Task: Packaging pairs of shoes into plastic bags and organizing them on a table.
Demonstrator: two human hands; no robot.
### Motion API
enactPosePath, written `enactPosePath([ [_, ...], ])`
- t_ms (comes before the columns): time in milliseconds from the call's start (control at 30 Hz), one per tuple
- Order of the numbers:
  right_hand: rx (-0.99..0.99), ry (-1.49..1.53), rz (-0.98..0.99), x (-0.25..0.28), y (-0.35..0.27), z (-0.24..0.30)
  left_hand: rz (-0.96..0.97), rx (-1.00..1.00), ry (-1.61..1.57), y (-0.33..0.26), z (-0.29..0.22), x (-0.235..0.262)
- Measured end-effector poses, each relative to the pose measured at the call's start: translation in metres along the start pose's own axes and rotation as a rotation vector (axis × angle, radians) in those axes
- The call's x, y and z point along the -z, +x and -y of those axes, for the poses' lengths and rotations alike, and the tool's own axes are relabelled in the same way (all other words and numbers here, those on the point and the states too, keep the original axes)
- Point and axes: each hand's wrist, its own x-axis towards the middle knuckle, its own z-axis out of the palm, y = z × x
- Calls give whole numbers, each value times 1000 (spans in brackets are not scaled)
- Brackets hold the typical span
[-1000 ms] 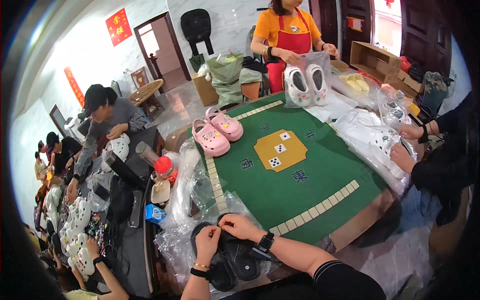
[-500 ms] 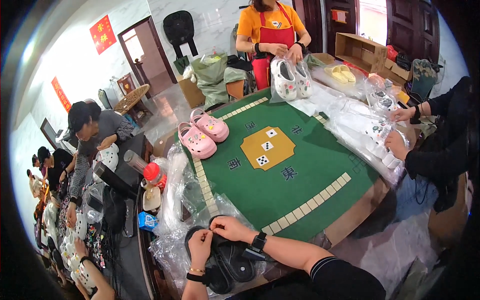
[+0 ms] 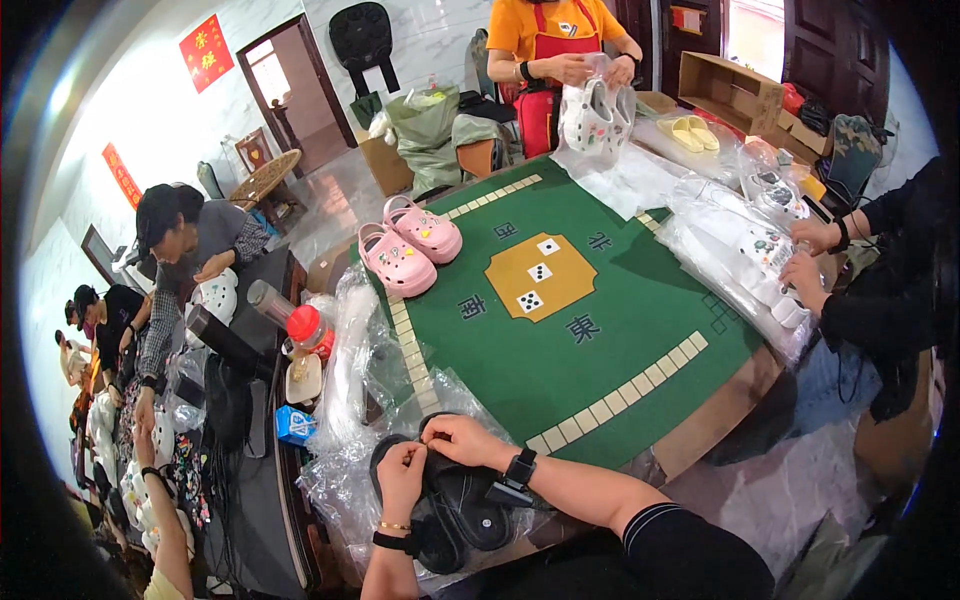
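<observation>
A pair of black clogs (image 3: 488,528) lies at the table's near edge, on crumpled transparent plastic bags (image 3: 345,475). Above the toe end of the pair, my left hand (image 3: 403,476) is closed in a pinch. My right hand (image 3: 462,442) meets it there, fingertips pressed together close to the left fingers. Whatever the fingertips hold is too small or hidden to name. A dark band with a box-shaped device (image 3: 518,470) sits on my right wrist. Beyond my hands, a pink pair of clogs with charms (image 3: 398,262) stands on the green mat (image 3: 500,370).
A person (image 3: 560,60) across the table handles bagged white clogs (image 3: 590,122). At right, another person's hands (image 3: 808,262) work at bagged white clogs (image 3: 765,250). A red-lidded jar (image 3: 310,325), a blue box (image 3: 294,425) and a dark side table (image 3: 255,510) lie left, with more people beyond.
My two hands stay pinched together over the black clogs, with little shift. Across the table, the person has raised the bagged clogs slightly. At right, the other person's hands have shifted a little.
</observation>
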Motion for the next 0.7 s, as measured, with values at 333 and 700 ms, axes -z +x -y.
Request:
enactPosePath([
  [333,-31,0,15,2,2,1,6,12,5,2,0,1],
  [700,-19,-45,8,0,1,2,2,4,33,0,-7,4],
])
